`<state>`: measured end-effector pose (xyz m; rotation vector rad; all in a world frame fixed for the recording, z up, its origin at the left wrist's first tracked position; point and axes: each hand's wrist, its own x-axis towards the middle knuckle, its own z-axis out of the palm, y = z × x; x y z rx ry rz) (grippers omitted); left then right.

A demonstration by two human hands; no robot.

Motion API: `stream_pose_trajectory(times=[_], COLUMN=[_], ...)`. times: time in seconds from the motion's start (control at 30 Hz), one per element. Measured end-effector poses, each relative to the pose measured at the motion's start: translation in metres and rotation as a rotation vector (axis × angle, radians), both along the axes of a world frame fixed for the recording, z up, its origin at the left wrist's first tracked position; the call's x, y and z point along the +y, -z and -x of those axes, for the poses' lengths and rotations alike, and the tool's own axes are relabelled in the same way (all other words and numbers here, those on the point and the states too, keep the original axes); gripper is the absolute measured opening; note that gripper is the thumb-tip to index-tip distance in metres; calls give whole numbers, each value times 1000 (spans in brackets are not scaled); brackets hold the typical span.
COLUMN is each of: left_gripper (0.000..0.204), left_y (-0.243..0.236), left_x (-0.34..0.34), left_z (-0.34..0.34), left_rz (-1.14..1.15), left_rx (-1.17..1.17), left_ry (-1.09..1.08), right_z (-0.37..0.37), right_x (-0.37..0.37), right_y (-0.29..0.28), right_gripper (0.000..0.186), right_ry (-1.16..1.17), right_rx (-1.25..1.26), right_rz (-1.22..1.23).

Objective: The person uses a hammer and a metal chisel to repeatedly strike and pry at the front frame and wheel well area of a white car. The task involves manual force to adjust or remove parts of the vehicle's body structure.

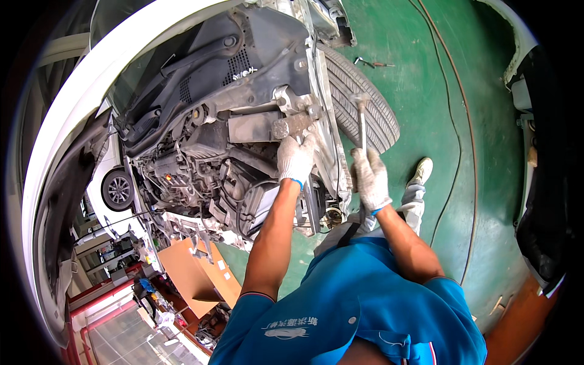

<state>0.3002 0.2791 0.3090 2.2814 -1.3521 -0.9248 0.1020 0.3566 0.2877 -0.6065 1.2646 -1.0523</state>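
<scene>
My left hand, in a white knit glove, is closed around the short visible handle of a heavy hammer with a thick, rusty head. That head lies against or just above the inner fender edge of a white car; I cannot tell whether they touch. Over the floor beside the front tire, my gloved right hand grips a second hammer by its pale handle. Its small head points away from me and overlaps the tire tread. The fender panel is off, so the wheel shows.
The engine bay lies exposed under the raised white hood. A few hand tools and a long hose lie on the green floor. Nearer left stands a cardboard box. A dark-and-white car part is at the right.
</scene>
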Motion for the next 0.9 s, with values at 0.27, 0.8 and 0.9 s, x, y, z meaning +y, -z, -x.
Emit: stream_pose_trajectory(times=[0.27, 0.8, 0.9], left_gripper=[56, 66, 62], left_y=[-7, 7, -1], left_x=[-1, 3, 1], left_z=[3, -1, 3], left_rz=[34, -21, 48], left_rx=[-260, -341, -347], left_ry=[134, 131, 151], right_z=[-48, -49, -49], right_x=[3, -8, 1], right_y=[5, -13, 13], right_gripper=[40, 49, 50], right_ry=[-143, -253, -44], right_rx=[95, 472, 326], right_rz=[24, -16, 38])
